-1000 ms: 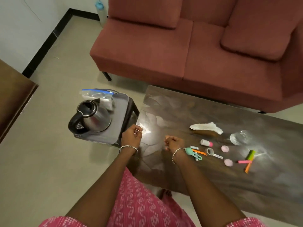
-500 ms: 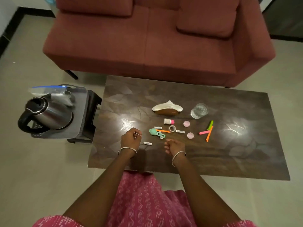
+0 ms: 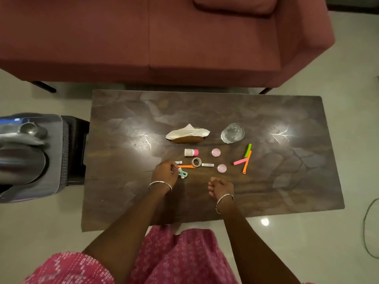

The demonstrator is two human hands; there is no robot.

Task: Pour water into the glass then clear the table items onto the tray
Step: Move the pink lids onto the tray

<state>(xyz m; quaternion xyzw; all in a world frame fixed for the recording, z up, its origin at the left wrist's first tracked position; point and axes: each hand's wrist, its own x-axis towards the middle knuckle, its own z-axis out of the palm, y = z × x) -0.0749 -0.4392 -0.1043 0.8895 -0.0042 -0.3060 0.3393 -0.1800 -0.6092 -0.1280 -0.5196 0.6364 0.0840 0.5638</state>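
On the dark table (image 3: pixel 266 191) stand a clear glass (image 3: pixel 232 133) with water in it and a white tissue on a brown holder (image 3: pixel 187 133). Small items lie below them: a white bottle with a pink cap (image 3: pixel 190 152), two pink discs (image 3: pixel 216 152), a tape roll (image 3: pixel 196 161), an orange strip (image 3: pixel 185 166), and green, pink and orange markers (image 3: pixel 246 160). My left hand (image 3: pixel 165 173) curls its fingertips on the left end of a teal clip (image 3: pixel 183 174). My right hand (image 3: pixel 220 187) rests curled on the table, nothing visible in it.
A grey tray (image 3: pixel 55 152) sits on a black stool (image 3: pixel 74 150) left of the table, carrying a steel kettle (image 3: pixel 20 162), blurred here. A red sofa (image 3: pixel 164 37) runs along the table's far side. A cable (image 3: pixel 368 228) loops on the floor at right.
My view has swung from the tray and kettle to the table's middle. My left hand has moved from the tray side to the teal clip. The right hand has stayed curled.
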